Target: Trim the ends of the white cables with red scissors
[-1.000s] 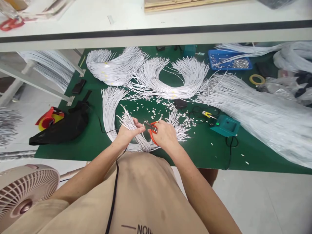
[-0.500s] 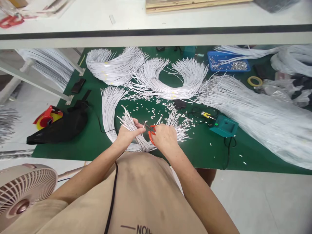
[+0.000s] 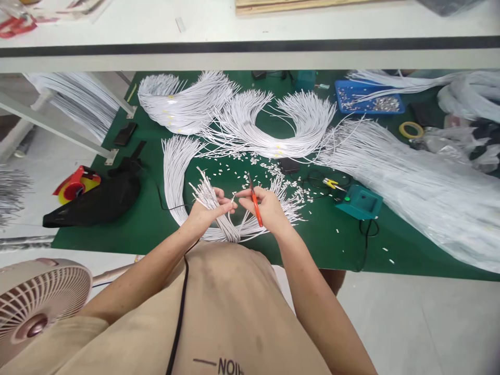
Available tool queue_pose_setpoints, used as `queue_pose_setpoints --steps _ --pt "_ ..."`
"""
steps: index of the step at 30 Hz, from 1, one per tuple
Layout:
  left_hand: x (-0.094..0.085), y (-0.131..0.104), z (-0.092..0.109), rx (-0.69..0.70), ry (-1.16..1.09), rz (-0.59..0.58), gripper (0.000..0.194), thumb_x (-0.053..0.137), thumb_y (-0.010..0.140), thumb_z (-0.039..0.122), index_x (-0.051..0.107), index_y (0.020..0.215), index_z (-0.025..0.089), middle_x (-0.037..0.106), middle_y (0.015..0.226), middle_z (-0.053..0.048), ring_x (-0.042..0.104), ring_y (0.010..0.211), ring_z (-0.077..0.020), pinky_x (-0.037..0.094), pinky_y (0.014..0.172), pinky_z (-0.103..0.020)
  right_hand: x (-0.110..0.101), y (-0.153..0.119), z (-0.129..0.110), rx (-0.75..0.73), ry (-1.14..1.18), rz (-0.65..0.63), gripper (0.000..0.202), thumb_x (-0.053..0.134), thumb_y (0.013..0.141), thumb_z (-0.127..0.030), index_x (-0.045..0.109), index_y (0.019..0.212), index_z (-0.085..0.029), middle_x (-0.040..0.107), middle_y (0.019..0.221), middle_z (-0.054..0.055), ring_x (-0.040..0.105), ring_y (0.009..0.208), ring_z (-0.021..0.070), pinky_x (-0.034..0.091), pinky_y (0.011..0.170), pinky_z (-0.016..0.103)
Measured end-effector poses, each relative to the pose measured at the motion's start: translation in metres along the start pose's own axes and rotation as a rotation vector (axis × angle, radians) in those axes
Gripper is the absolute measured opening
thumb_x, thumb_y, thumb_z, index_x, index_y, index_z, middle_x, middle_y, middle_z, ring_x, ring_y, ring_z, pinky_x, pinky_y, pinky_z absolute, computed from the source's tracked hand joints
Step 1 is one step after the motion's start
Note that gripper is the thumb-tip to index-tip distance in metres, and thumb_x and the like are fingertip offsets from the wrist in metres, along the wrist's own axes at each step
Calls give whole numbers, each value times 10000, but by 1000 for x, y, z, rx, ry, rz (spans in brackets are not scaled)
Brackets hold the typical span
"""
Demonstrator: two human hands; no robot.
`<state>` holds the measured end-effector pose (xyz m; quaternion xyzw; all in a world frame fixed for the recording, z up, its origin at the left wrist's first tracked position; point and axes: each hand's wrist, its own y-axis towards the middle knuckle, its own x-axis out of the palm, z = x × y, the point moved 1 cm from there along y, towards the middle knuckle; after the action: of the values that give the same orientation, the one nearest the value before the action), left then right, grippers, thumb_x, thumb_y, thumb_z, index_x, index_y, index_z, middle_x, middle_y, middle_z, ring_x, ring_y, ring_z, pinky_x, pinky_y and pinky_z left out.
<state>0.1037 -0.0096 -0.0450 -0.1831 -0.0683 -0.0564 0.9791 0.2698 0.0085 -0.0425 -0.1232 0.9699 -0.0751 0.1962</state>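
Observation:
My left hand (image 3: 205, 214) is closed around a bundle of thin white wires (image 3: 204, 190), whose loose ends fan out above it. Its thumb and fingertips pinch a wire end (image 3: 233, 198) at the front. In my right hand (image 3: 272, 209) lies a pair of red-handled pliers (image 3: 256, 206), the dark jaws pointing up and away from the wire. The right fingertips are close beside the pinched wire end; whether they touch it I cannot tell. More wire ends (image 3: 291, 205) spread behind the right hand.
Small white bits (image 3: 269, 165) litter the green table (image 3: 320, 245). Large white wire bundles (image 3: 187, 107) lie behind. At right are a teal device (image 3: 359, 202), a blue tray (image 3: 344, 107) and plastic-covered wires (image 3: 422, 187). A shelf (image 3: 273, 58) crosses above; a fan (image 3: 42, 297) stands left.
The pliers have come away from the wire end and swung upright in my right hand. The right fingers have stretched toward the left fingertips. My left hand keeps its hold on the bundle.

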Motion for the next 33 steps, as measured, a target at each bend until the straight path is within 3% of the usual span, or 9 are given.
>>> queue_pose_setpoints --steps 2,5,11,16,22,33 --pt "0 0 1 6 6 -22 342 706 653 268 424 833 196 668 749 -16 627 675 -155 457 692 -309 2 3 -2 -1 173 -10 256 561 725 -328 667 899 -174 602 694 1 499 598 108 382 588 232" --pt "1 -1 1 27 28 -29 325 693 668 255 408 814 197 657 735 -4 615 677 -143 447 698 -299 6 5 -5 16 269 26 206 589 687 -293 675 804 -146 619 695 13 518 617 112 400 617 236" --pt "5 -1 4 22 90 31 340 702 632 246 415 807 197 626 707 26 573 654 -123 420 665 -273 16 4 -1 35 276 87 167 583 642 -251 671 744 -154 629 713 12 553 665 131 414 633 239" --pt "9 1 7 9 167 74 357 729 563 194 425 750 189 538 618 69 496 569 -84 382 592 -233 31 4 0 100 254 212 133 579 613 -264 645 678 -169 583 634 -15 504 615 121 392 586 231" --pt "6 0 6 -14 120 40 362 738 569 242 471 805 181 599 670 32 560 644 -124 417 645 -270 21 4 -1 112 624 -31 216 560 688 -293 683 790 -147 585 660 -3 481 590 93 393 607 230" --pt "3 -1 7 -41 74 -43 351 728 613 271 463 827 190 651 719 1 627 722 -168 450 747 -333 12 1 4 115 620 -63 175 650 649 -299 657 745 -153 610 650 -1 544 636 114 419 666 255"
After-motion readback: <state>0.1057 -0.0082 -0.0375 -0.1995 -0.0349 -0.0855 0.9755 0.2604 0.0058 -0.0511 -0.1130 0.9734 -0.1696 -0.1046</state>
